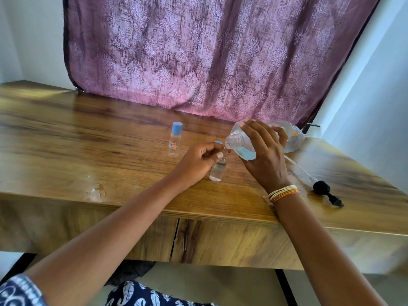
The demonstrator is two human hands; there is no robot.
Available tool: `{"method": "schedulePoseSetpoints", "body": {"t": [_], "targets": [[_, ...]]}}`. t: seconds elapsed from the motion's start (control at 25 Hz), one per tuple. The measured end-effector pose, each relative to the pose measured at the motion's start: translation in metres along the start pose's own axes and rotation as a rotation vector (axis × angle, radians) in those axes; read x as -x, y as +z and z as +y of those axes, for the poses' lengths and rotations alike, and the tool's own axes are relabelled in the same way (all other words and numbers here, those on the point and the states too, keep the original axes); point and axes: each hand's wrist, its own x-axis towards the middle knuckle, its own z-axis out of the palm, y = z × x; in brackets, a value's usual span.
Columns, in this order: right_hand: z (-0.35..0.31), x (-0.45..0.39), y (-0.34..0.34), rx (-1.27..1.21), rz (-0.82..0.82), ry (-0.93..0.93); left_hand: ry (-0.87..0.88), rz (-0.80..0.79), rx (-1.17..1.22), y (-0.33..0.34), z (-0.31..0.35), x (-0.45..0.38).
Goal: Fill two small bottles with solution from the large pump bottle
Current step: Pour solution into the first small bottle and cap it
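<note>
My right hand (263,151) grips the large clear bottle (293,138), tipped on its side with its open threaded neck pointing left and down. Pale blue solution pools at the neck. The neck touches the mouth of a small clear bottle (217,171), which my left hand (199,162) holds upright on the table. That small bottle holds some liquid. A blue cap (218,142) peeks out behind my left fingers. A second small bottle (174,140) with a blue cap and a red-edged label stands upright further left.
The black pump head with its long clear tube (322,187) lies on the wooden table (88,140) at the right, close to the front edge. A pink patterned curtain (209,54) hangs behind the table. A worn pale patch marks the table's front left.
</note>
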Motion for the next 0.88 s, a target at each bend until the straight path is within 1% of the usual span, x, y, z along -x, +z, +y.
{"method": "schedulePoseSetpoints", "body": {"t": [0.36, 0.56, 0.72, 0.88], "targets": [[0.002, 0.001, 0.002, -0.003, 0.003, -0.017, -0.019, -0.008, 0.023, -0.001, -0.003, -0.001], [0.0, 0.001, 0.001, -0.019, -0.009, 0.005, -0.018, -0.011, 0.045, 0.0, -0.001, 0.0], [-0.005, 0.001, 0.002, -0.074, -0.02, 0.069, -0.022, -0.006, 0.023, -0.001, -0.003, 0.0], [-0.014, -0.001, 0.002, -0.214, 0.0, 0.211, -0.024, -0.01, -0.002, -0.003, -0.006, 0.002]]}}
